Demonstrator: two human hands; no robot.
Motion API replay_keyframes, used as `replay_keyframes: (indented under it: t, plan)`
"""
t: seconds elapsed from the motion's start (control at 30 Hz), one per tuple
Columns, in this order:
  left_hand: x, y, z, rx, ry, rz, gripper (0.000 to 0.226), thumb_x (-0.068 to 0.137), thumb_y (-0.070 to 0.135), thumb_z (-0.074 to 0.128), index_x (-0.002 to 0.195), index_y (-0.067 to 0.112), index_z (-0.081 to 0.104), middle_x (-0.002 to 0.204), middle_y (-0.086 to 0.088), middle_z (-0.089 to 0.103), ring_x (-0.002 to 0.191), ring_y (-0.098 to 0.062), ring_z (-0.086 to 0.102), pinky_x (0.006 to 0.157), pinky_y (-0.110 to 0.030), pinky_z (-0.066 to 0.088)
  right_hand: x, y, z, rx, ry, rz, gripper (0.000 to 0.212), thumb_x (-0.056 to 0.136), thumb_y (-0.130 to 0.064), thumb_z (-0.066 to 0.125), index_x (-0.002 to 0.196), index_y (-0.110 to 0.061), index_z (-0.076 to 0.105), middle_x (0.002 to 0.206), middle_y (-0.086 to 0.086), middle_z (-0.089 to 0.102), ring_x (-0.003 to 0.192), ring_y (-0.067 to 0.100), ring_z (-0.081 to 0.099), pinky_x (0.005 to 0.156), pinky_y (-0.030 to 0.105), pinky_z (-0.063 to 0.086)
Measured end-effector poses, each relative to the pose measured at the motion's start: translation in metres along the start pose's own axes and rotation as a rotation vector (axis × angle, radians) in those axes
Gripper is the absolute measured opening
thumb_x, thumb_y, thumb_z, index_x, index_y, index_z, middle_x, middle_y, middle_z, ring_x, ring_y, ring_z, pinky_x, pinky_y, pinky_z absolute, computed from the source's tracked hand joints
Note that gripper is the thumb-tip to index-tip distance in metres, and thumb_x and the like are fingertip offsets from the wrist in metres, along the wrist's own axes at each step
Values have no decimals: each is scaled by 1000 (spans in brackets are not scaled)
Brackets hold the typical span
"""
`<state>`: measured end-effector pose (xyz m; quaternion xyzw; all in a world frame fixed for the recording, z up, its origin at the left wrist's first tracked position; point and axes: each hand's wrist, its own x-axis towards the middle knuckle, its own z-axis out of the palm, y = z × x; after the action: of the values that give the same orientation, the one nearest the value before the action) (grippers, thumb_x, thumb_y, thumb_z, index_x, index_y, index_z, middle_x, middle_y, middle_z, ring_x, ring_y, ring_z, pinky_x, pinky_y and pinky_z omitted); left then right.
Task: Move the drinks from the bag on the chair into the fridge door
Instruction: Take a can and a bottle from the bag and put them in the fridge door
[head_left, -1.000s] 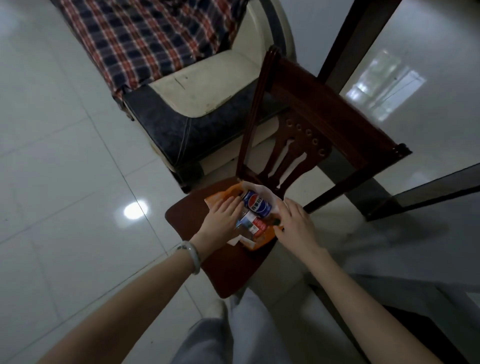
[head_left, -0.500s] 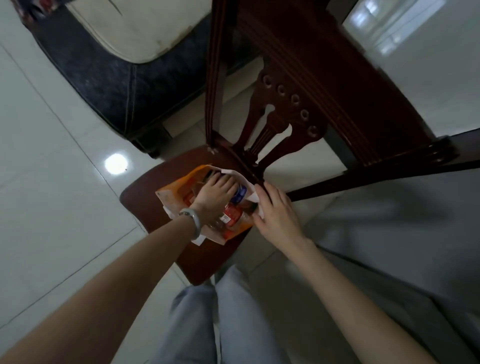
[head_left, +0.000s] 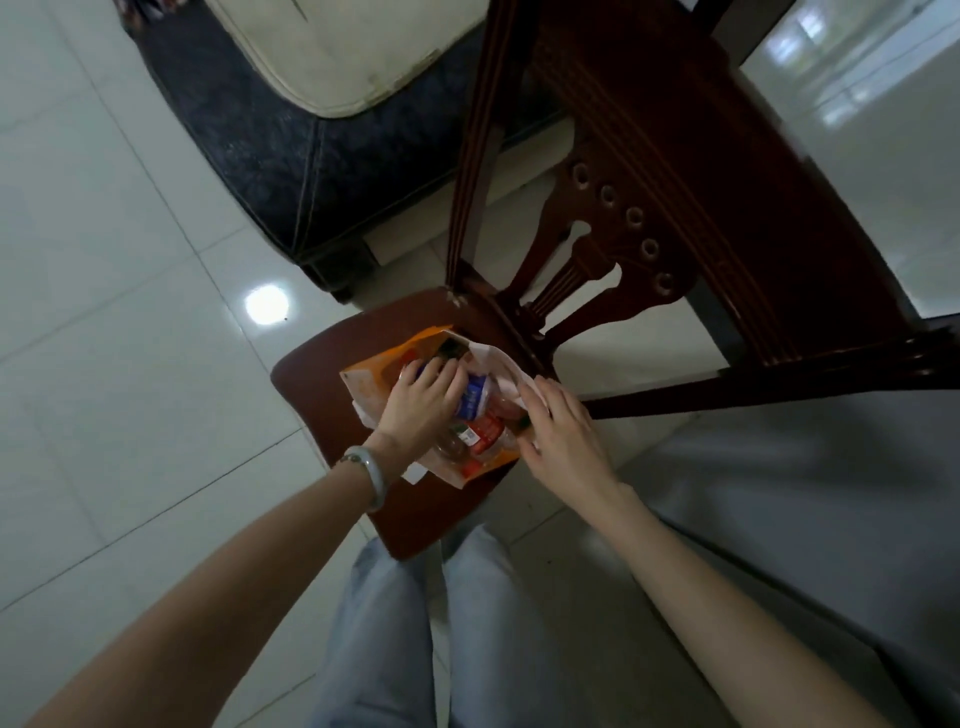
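the orange bag (head_left: 374, 387) lies open on the chair (head_left: 332, 374) seat, drinks inside. the left hand (head_left: 421, 405) curls over the blue bottle (head_left: 472, 400); whether it grips is unclear. the right hand (head_left: 563, 431) pinches the bag's white edge. the bottles look heavy and slick, best held around the body. the chair back crowds the far side; lifting toward the person looks clear.

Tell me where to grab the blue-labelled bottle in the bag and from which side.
Grip the blue-labelled bottle around its body, coming from above through the bag mouth. It lies among other drinks, so the sides are crowded. The left hand already covers it, while the right hand holds the bag edge open.
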<state>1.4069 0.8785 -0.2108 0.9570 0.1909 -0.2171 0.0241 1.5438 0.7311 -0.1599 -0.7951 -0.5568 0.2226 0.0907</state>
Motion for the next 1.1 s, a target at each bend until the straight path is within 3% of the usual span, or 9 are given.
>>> replay_keyframes:
  t: [0.13,0.23,0.37,0.53,0.67,0.9,1.1]
  plan:
    - [-40,-24,-11,-277,200,-313,76,71,44,74,130,7,43,130,-15,53,119,-33,49,98,-48,39,14,-14,13,13,-22,-98,56,79,-10,65,130,-2,45,129,18,51,123,31,45,102,41,38]
    - [-65,-41,-8,-397,264,-502,77,71,41,75,132,8,41,129,-14,54,116,-33,50,94,-45,41,33,-19,35,9,-70,-117,47,82,-12,60,127,-4,47,131,15,52,124,29,45,106,40,34]
    - [-91,-49,6,-511,297,-649,79,71,42,75,133,9,40,129,-14,54,114,-33,50,93,-45,43,63,-20,71,-26,-179,-71,46,86,-19,55,129,-6,44,133,13,50,123,29,46,100,42,42]
    - [-109,-42,25,-612,370,-722,75,72,46,71,131,8,43,126,-12,56,110,-30,52,90,-42,46,92,-24,117,-78,-429,166,73,77,-33,68,134,-4,32,137,21,39,122,37,40,91,46,44]
    - [-113,-35,25,-663,400,-779,75,72,45,72,131,9,43,125,-10,56,112,-27,52,93,-39,45,102,-23,140,-121,-467,339,89,74,-43,72,138,-6,22,137,23,36,122,37,42,88,45,44]
    - [-120,-43,8,-685,437,-797,76,68,39,77,130,8,44,123,-11,57,111,-28,53,92,-39,45,96,-27,133,-147,-329,251,71,74,-40,73,124,-4,38,125,21,49,109,34,53,77,43,50]
    - [-128,-50,0,-642,445,-767,77,68,37,77,132,9,42,126,-10,56,113,-27,51,94,-38,44,96,-29,143,-170,-434,361,100,68,-44,77,136,-2,19,135,25,35,123,36,40,92,45,45]
